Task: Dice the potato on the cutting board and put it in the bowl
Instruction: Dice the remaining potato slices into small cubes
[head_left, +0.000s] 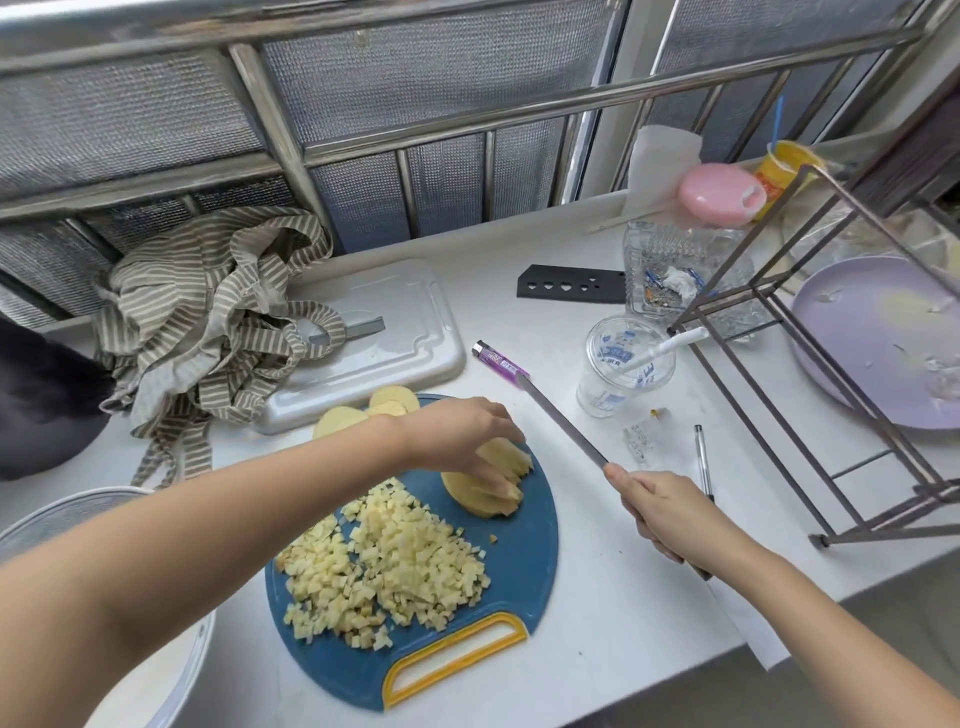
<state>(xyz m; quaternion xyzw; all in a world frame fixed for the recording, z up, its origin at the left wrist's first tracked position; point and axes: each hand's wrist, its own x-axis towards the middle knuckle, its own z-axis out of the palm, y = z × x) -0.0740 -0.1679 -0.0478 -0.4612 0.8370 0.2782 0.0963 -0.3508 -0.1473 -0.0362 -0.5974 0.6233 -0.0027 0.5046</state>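
Note:
A round blue cutting board (524, 561) with a yellow handle lies on the white counter. A big heap of diced potato (395, 556) covers its left half. At the board's far side lies a stack of potato slices cut into strips (493, 491), and my left hand (462, 434) holds it from above with curled fingers. Two or three uncut round slices (340, 421) rest at the board's far left edge. My right hand (670, 512) grips a knife (561, 423) held off the board to the right, blade pointing away. A white bowl (52, 514) shows at the lower left, partly hidden by my left arm.
A striped cloth (208, 332) and a metal tray lid (395, 332) sit behind the board. To the right are a purple lighter (498, 358), a plastic cup (623, 364), a pen (702, 457), a black knife sheath (569, 283), a metal rack (810, 364) and a purple plate (878, 338).

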